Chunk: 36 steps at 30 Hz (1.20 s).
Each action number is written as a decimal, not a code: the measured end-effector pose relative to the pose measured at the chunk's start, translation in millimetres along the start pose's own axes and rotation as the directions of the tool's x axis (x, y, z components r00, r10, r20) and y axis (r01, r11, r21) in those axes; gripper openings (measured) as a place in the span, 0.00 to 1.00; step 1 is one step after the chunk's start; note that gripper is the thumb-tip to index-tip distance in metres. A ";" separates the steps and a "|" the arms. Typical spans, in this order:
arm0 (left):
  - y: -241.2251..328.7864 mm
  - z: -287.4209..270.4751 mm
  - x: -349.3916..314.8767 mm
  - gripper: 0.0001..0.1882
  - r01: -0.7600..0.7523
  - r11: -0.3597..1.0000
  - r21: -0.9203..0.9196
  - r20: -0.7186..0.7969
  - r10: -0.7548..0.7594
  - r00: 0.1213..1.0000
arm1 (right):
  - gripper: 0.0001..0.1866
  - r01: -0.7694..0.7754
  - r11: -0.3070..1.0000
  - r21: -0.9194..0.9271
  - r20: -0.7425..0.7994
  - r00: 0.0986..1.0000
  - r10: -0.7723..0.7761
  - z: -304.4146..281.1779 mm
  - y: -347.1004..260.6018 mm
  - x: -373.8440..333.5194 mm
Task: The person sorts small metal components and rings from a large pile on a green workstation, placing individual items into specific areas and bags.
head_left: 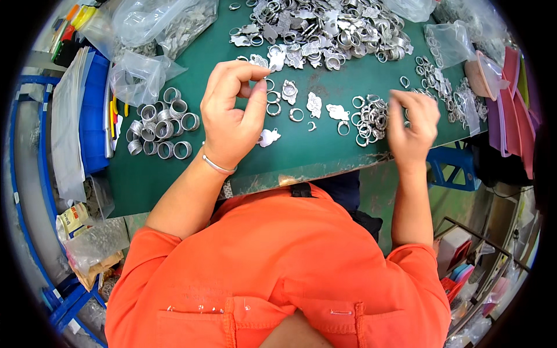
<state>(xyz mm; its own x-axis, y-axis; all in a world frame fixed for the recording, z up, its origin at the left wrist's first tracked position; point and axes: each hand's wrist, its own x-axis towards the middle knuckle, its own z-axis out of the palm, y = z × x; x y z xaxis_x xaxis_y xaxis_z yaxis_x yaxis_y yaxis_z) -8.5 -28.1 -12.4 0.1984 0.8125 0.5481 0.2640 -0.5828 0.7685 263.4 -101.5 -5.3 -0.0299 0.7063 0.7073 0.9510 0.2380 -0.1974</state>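
My left hand (232, 116) is raised over the green table (232, 168), its thumb and forefinger tips pinched together. A ring (270, 84) shows right by the thumb tip; whether it is gripped or lies behind I cannot tell. My right hand (415, 124) is at the right edge of a small heap of silver rings (371, 119); its fingers are smeared by motion. Between the hands lie an ornate ring (289, 91), a plain-banded ring (296, 115) and flat metal ornaments (314, 105). Another flat ornament (268, 137) lies beside my left wrist.
A large pile of metal pieces (325, 29) covers the table's far side. Wide ring bands (165, 124) cluster at the left, near plastic bags (139, 75) and a blue tray (96, 116). More rings (429, 75) lie at the right, beside pink and purple bins (510, 104).
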 end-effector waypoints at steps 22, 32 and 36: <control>19.1 -3.6 -1.2 0.12 0.727 0.240 -0.643 0.523 -0.556 0.646 | 0.06 -0.334 0.872 0.357 0.361 0.911 0.201 27.3 -56.2 26.4; 32.7 -11.8 -17.1 0.12 0.807 -0.231 -0.544 0.763 -0.536 0.361 | 0.09 -0.434 0.835 0.339 0.428 0.861 0.274 36.6 -68.4 15.8; 37.3 -11.3 -19.8 0.15 0.780 -0.297 -0.551 0.764 -0.556 0.328 | 0.07 -0.866 0.138 0.481 0.703 0.475 0.530 25.7 -63.1 32.4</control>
<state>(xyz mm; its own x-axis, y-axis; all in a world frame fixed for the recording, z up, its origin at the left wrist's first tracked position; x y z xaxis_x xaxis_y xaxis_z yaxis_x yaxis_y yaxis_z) -13.3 -65.9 9.2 0.6390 0.5848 -0.4997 -0.4437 0.8109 0.3816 194.5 -76.5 12.6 0.2730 0.9300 -0.2460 0.0097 -0.2584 -0.9660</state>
